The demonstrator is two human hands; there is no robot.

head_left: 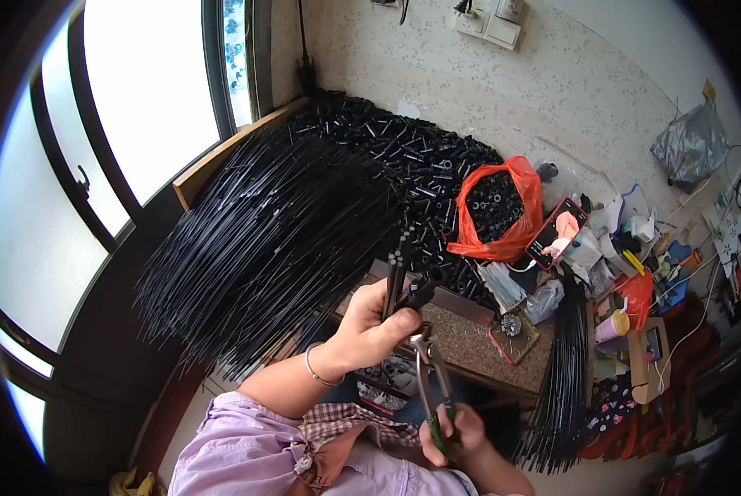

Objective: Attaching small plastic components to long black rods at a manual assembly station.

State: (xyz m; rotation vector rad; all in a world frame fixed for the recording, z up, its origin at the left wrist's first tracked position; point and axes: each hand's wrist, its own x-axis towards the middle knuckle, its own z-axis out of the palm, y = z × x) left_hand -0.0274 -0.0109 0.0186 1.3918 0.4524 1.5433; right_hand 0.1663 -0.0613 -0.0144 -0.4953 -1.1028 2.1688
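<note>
My left hand (365,332) is closed around several thin black rods (395,273) that stick up past the fingers. Beside its thumb shows a short, thicker black tubular piece (422,289). In my right hand (466,433) is a pair of pliers (425,376) with green handles, gripped from below. The plier jaws point up and reach the left thumb, just under the black piece; whether they bite on it I cannot tell. Behind my left hand, a large sheaf of long thin black rods (263,240) fans out to the left.
A heap of short black tubular pieces (370,124) covers the table's back. At right are a red plastic bag (523,178) of black parts, a phone (557,233), a second bundle of black rods (562,372), a cup (612,326) and clutter. Windows line the left.
</note>
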